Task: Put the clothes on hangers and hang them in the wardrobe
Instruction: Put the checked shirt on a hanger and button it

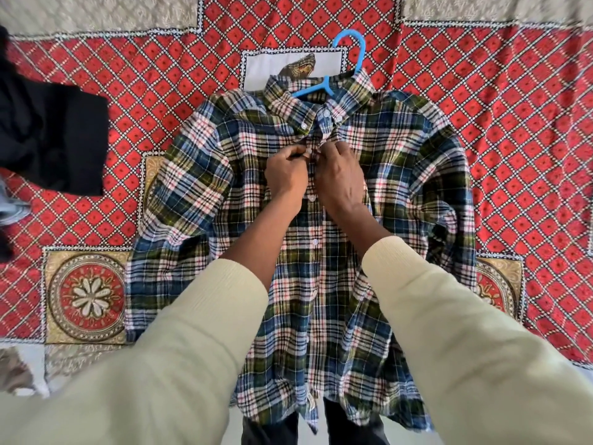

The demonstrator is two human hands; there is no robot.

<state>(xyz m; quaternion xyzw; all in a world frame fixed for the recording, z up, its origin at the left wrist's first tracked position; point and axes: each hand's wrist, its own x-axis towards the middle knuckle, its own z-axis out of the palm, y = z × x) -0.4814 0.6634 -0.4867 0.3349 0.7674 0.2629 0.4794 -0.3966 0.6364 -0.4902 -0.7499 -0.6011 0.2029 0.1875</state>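
Two hands were working one button on the plaid shirt [301, 226], which was lying face up and spread flat on the red patterned bedspread [513, 123], with the blue hanger [324, 86] already tucked inside the collar and its hook poking out the top.

Looked like the second button down was the one being done up. My take for doing it clean: keep the placket edges lined up, hold the buttonhole side taut, and push the button through edge-first so the front doesn't bunch. Skipping the lower buttons would probably be fine for hanging.

Left hand [285, 175] had its fingertips curled in, pinching the placket fabric right by the button. Right hand [340, 178] was knuckles-up with fingers bent down onto the opposite edge, gripping the cloth too. Both forearms reached straight out over the shirt, hands nearly touching at the centre. Some black clothing [54, 139] waited off to the left.
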